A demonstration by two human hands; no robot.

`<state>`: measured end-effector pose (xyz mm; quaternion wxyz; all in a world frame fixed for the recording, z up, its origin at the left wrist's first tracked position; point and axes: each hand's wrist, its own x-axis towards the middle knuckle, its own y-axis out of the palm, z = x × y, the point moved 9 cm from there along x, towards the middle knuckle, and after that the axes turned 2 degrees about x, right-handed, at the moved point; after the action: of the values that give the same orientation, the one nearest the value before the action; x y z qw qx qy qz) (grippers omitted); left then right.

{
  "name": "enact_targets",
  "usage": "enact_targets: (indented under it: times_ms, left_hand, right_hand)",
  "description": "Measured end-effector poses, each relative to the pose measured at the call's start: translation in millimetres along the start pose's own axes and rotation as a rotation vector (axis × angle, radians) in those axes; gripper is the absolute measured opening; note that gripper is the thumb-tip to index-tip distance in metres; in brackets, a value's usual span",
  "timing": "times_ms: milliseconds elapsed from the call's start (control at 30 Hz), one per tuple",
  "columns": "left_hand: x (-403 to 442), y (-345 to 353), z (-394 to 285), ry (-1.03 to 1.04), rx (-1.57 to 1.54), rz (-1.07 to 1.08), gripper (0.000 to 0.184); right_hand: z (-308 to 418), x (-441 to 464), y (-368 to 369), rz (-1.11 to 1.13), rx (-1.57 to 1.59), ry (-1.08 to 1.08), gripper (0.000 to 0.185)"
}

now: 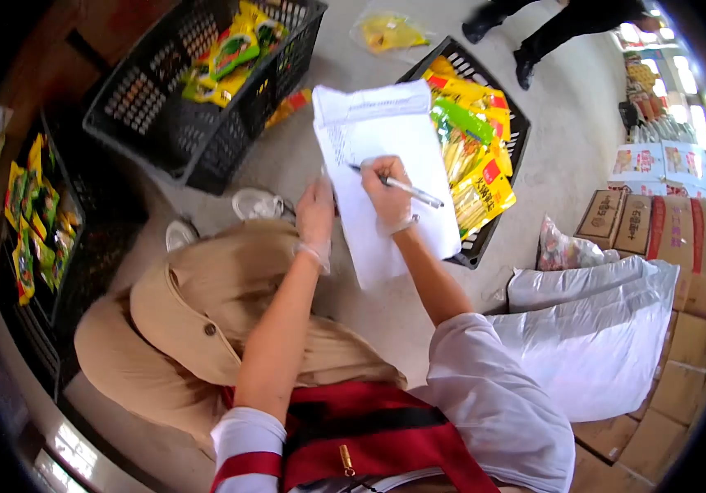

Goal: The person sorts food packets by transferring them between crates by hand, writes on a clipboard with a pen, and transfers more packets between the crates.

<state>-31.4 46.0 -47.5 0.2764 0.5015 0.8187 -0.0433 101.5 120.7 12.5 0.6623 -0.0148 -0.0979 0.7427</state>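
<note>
In the head view, your right hand (387, 195) has its fingers closed around a pen (420, 195), its tip at the left part of the white paper (363, 238), below the printed heading. Your left hand (315, 215) is at the paper's left edge; you cannot tell whether its fingers pinch the sheet. The paper lies in front of your knees, overlapping in view the right black crate (527, 127), which holds yellow packets (484, 195). Beyond your left hand stands another black crate (234, 135) with packets inside.
</note>
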Motion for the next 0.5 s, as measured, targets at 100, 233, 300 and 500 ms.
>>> enact_targets:
  times_ms: [100, 233, 300, 500]
  left_hand:
    - [4.8, 0.7, 8.4, -0.052, -0.150, -0.062, 0.032]
    - [3.5, -6.6, 17.5, -0.040, -0.124, -0.038, 0.030]
    - [0.6, -14.9, 20.6, -0.116, -0.209, -0.052, 0.028]
    - [23.6, -35.8, 33.1, -0.105, -0.169, -0.150, 0.015]
  right_hand:
    - [-5.5, 4.7, -2.3, -0.013, 0.241, 0.001, 0.011]
    - [-6.8, 7.9, -8.0, -0.012, 0.339, 0.135, 0.010]
    - [2.3, 6.0, -8.3, 0.012, 0.270, 0.125, 0.010]
    - [-3.2, 16.5, -8.9, -0.018, 0.284, 0.195, 0.014]
